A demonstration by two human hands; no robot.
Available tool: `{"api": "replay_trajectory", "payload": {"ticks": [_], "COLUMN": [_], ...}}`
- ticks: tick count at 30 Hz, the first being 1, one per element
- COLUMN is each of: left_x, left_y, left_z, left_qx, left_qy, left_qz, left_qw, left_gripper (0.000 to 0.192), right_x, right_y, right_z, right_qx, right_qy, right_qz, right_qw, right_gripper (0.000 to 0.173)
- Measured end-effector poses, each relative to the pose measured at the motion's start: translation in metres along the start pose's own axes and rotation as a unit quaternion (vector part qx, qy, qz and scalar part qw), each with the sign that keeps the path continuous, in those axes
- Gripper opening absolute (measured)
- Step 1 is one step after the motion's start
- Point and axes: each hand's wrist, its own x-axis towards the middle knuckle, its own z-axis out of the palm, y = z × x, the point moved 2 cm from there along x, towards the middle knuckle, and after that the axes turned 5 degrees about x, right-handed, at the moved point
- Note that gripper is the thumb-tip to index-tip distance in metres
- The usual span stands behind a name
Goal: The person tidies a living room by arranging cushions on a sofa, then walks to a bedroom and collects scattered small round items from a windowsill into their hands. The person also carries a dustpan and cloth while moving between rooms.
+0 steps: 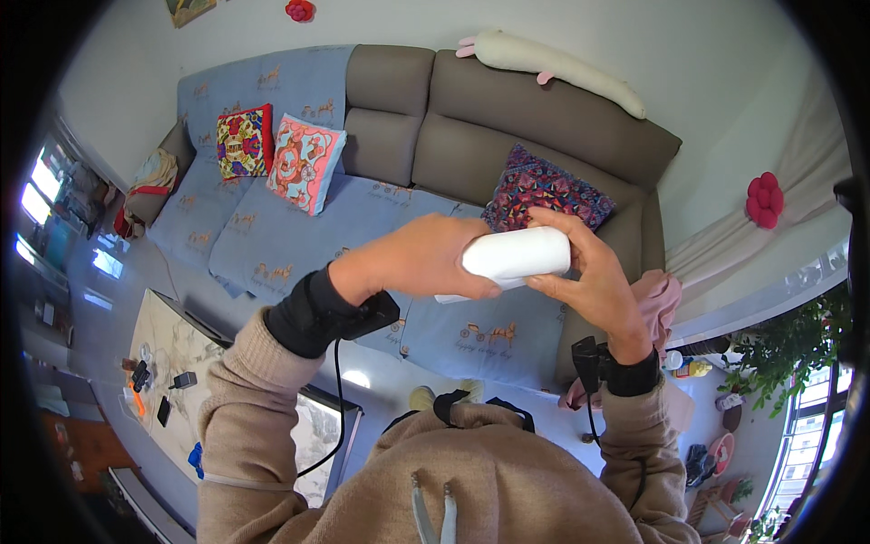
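Observation:
A white, smooth, rounded bundle, possibly rolled paper or cloth, is held up in front of my chest between both hands. My left hand grips its left end, with the thumb along the lower edge. Around the right end, the thumb and fingers of my right hand are closed. A thin white edge sticks out below the bundle near my left thumb. Behind the hands, a dark patterned cushion leans in the corner of the sofa.
A grey sofa with a blue cover stands ahead, bearing a red-edged cushion and a pink cushion. A marble-topped table with small items is at the left. Plants and a tied curtain are at the right.

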Motion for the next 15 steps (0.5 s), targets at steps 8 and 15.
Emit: {"api": "replay_trajectory", "payload": {"ticks": [8,15], "left_x": [-0.001,0.009], "left_y": [0.021,0.009], "left_z": [0.001,-0.004], "left_qx": [0.175,-0.095], "left_qy": [0.04,-0.118], "left_qz": [-0.045,0.017], "left_qw": [0.983,0.988], "left_gripper": [0.047,0.041], "right_x": [0.0,-0.002], "right_y": [0.005,0.01], "right_z": [-0.001,0.001], "right_qx": [0.005,0.1], "right_qy": [-0.01,-0.026], "right_qz": [0.044,0.045], "right_qw": [0.999,0.994], "right_gripper": [0.053,0.042]}}
